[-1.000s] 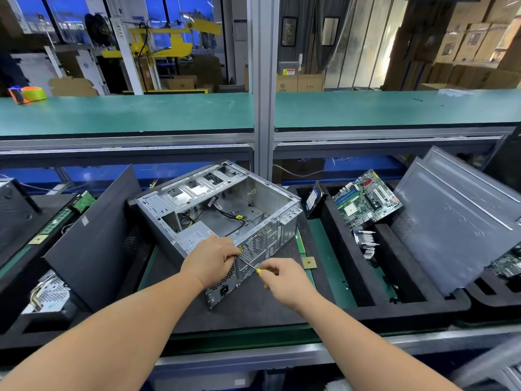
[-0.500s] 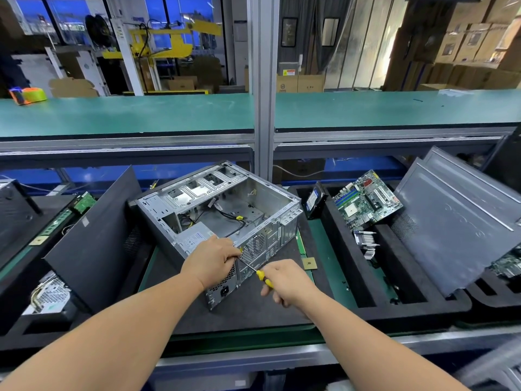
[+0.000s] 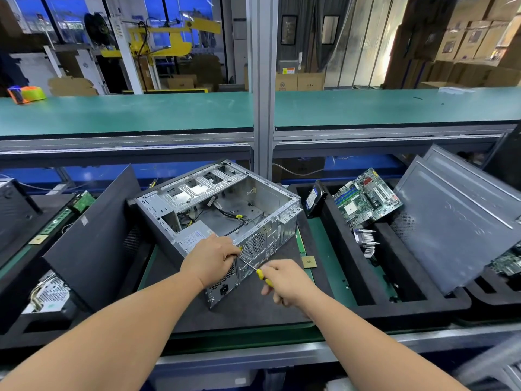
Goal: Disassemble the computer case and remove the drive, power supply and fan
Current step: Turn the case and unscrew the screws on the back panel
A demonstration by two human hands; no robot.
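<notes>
While earlier nearer, screwdriver (image 3: 260, 273) back.

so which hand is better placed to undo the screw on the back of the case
Right hand: it holds the yellow screwdriver, tip at the case rear panel. The left hand rests on that edge, steadying it.

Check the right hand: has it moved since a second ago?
Yes, slightly. The right hand, holding the screwdriver, has drawn back toward the person, away from the case. The case has stayed put.

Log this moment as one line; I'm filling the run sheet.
step: unscrewing rear panel | left hand: steadies computer case | right hand: grips screwdriver | power supply: still inside
</notes>
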